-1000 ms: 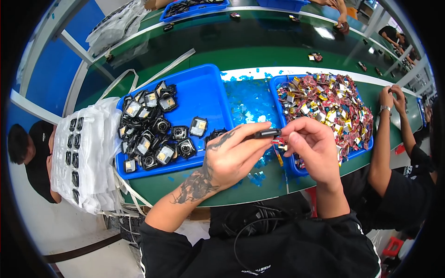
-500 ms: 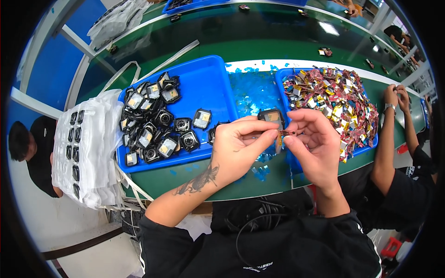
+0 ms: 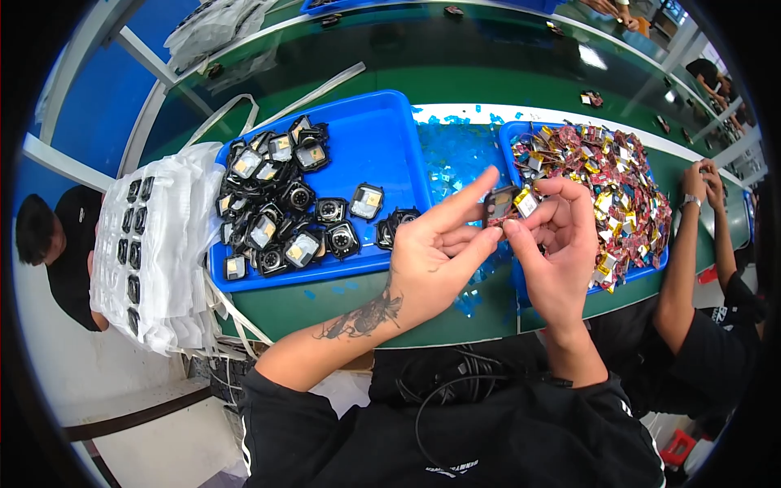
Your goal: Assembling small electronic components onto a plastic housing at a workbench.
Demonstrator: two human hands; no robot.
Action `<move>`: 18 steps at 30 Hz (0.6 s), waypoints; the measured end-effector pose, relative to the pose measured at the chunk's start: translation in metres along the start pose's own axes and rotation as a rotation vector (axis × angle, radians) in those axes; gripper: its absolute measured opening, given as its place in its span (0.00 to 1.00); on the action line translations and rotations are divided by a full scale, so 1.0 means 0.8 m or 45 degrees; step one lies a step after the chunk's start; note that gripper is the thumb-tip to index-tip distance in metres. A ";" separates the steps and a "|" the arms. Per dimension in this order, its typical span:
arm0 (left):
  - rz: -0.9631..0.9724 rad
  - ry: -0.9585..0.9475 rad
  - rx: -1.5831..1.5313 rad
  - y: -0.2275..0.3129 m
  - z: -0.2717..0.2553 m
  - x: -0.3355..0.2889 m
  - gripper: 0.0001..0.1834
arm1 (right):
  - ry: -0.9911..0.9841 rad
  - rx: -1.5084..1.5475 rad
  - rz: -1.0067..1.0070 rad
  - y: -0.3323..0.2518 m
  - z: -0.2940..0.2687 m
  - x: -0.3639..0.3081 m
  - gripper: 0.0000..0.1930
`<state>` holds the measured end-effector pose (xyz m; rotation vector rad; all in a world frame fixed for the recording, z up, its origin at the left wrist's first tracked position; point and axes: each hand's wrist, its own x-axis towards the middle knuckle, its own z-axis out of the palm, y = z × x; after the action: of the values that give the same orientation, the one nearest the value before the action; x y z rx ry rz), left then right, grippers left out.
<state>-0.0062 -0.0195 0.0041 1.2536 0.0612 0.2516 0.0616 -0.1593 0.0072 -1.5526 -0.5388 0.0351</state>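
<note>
In front of me, my left hand (image 3: 435, 248) pinches a dark, square watch part (image 3: 498, 206) between thumb and curled fingers, its index finger stretched upward. Close against it, my right hand (image 3: 560, 244) is closed on a small silver-and-yellow battery (image 3: 526, 202), with reddish circuit pieces by the thumb tip. The two held parts sit side by side at my fingertips; whether they are joined I cannot tell. To the left, a blue tray (image 3: 389, 134) bears a heap of black watch cases (image 3: 297, 195). A second blue tray (image 3: 514, 154) on the right is full of red circuit boards with batteries (image 3: 598, 175).
Blue film scraps (image 3: 460, 163) litter the green bench between the trays. White foam sheets (image 3: 163, 260) holding black watch pieces are stacked at the left. Beyond runs a green conveyor (image 3: 488, 69) with scattered parts. A co-worker's arms (image 3: 687, 236) reach in at right.
The dark square part has turned to a steeper angle, and the silver battery now shows beside it. My left index finger has lifted and straightened. The view has shifted slightly.
</note>
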 end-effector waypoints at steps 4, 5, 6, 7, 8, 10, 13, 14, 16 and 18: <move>-0.054 0.048 -0.093 0.002 0.005 0.001 0.26 | 0.053 0.017 0.008 0.002 0.005 -0.001 0.25; -0.049 0.047 -0.098 0.001 0.006 0.000 0.26 | 0.027 -0.003 0.047 -0.001 0.006 0.001 0.26; -0.030 0.066 -0.099 -0.003 0.005 0.000 0.24 | -0.001 -0.023 0.084 -0.004 0.007 0.003 0.27; -0.012 0.092 -0.098 -0.007 0.003 -0.001 0.23 | -0.011 -0.025 0.080 -0.004 0.010 0.004 0.27; -0.003 0.102 -0.102 -0.010 -0.001 -0.002 0.23 | -0.050 -0.025 0.065 -0.005 0.013 0.007 0.28; 0.063 0.113 0.298 -0.011 -0.013 -0.001 0.22 | -0.168 -0.057 0.072 -0.007 0.017 0.016 0.28; 0.421 0.066 1.135 0.023 -0.035 0.013 0.22 | -0.366 -0.055 0.133 -0.012 0.008 0.047 0.28; 0.509 0.184 1.421 0.033 -0.051 0.021 0.21 | -0.439 -0.064 0.169 -0.012 0.010 0.068 0.27; 0.385 0.275 1.906 0.054 -0.087 0.034 0.19 | -0.622 -0.287 0.173 -0.012 0.003 0.129 0.27; 0.329 0.251 2.288 0.055 -0.140 0.020 0.20 | -0.745 -0.618 0.315 -0.011 0.018 0.194 0.30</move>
<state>-0.0183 0.1014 0.0121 3.0274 0.3473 0.5876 0.1910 -0.0917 0.0623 -2.0870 -0.8512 0.6005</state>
